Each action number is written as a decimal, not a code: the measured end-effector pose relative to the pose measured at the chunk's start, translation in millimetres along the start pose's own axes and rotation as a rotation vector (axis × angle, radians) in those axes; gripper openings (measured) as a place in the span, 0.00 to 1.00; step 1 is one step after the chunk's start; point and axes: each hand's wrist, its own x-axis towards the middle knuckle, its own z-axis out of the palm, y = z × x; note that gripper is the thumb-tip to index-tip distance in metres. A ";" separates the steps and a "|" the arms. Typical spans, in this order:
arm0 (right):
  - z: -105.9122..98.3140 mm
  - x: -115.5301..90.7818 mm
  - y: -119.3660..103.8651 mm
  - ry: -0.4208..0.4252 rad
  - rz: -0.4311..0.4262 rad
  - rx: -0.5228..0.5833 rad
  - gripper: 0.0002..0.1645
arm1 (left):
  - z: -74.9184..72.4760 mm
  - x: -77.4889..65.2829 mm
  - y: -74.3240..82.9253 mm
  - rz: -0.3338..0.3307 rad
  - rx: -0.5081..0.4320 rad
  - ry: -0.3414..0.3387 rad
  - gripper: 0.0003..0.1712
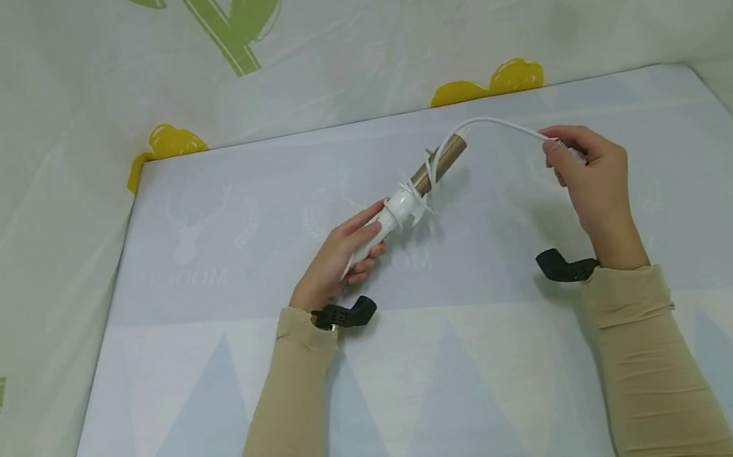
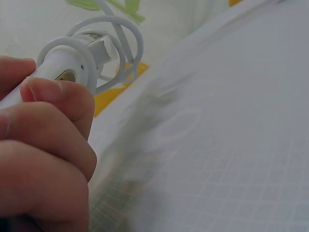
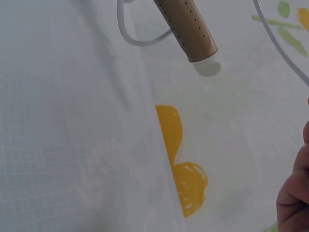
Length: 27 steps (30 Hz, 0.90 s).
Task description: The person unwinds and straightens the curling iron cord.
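Observation:
A curling iron with a white handle and a gold barrel is held aslant over the table, barrel toward the far right. My left hand grips its handle, thumb along the near side. Loops of white cord circle the iron where handle and barrel meet, as the left wrist view shows up close. From there the cord arcs over to my right hand, which pinches it between thumb and fingers. In the right wrist view the barrel shows small holes and a pale rounded tip.
A pale tablecloth with blue triangles and faint deer-head prints covers the table. Behind its far edge hangs a light curtain with green and yellow plant shapes. Black wrist straps stick out at both cuffs.

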 end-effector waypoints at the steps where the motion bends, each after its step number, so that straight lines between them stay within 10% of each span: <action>1: 0.1 -0.1 0.1 -0.005 -0.003 0.011 0.11 | -0.2 -0.1 0.1 0.001 -0.004 -0.003 0.25; 6: 1.9 -0.8 1.3 -0.057 -0.018 0.068 0.13 | -0.1 -0.4 0.4 -0.005 -0.031 0.002 0.26; 27: -2.1 0.4 15.5 -0.185 0.050 -0.282 0.16 | -2.4 0.1 -0.3 0.033 -0.158 0.020 0.26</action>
